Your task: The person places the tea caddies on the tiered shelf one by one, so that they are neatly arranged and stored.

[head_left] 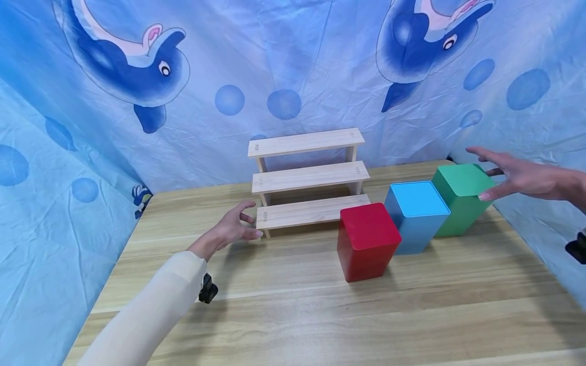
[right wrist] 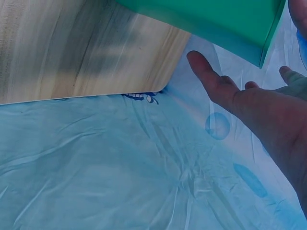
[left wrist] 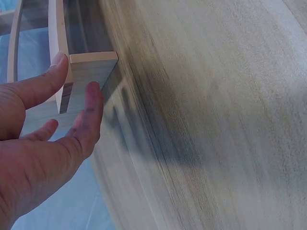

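Note:
A three-step wooden rack [head_left: 311, 180] stands at the back middle of the table. At the left end of its lowest step is my left hand [head_left: 230, 227], thumb and fingers spread around the board's end. The left wrist view shows the thumb tip right at the edge of the rack's board [left wrist: 60, 43], the fingers relaxed. My right hand [head_left: 526, 175] is over the right side of a green box [head_left: 464, 185], fingers spread and relaxed. In the right wrist view those fingers [right wrist: 211, 79] lie beside the green box [right wrist: 216, 24], apart from it.
A blue box [head_left: 418, 218] stands beside the green one, and a red box [head_left: 368, 244] is nearer, in front of the rack's right end. The wooden table [head_left: 293, 315] meets a blue curtain [head_left: 293, 61] with dolphins at the back and sides.

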A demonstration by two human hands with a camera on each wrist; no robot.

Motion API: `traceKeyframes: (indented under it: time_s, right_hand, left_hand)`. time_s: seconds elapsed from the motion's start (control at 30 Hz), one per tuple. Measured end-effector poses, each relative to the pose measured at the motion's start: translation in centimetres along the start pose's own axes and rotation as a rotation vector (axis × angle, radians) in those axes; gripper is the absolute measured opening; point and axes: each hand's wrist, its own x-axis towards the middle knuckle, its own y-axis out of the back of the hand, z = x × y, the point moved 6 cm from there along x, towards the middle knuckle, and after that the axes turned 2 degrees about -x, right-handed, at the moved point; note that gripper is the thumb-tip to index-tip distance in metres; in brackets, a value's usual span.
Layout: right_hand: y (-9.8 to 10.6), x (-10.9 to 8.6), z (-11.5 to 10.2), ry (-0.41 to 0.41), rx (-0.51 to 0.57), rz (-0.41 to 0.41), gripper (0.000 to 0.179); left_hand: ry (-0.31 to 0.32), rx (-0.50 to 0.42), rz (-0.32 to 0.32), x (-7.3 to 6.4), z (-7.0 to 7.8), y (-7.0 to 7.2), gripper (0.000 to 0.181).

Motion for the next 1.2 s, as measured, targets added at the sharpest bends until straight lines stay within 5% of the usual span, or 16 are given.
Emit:
traceKeyframes:
  time_s: [1.2]
  right_hand:
    - [-1.7,0.3,0.7,-0.007,0.156,-0.078,0.100]
  left_hand:
    - [-0.024,0.187,0.038,1.5,0.3,-0.3,0.079]
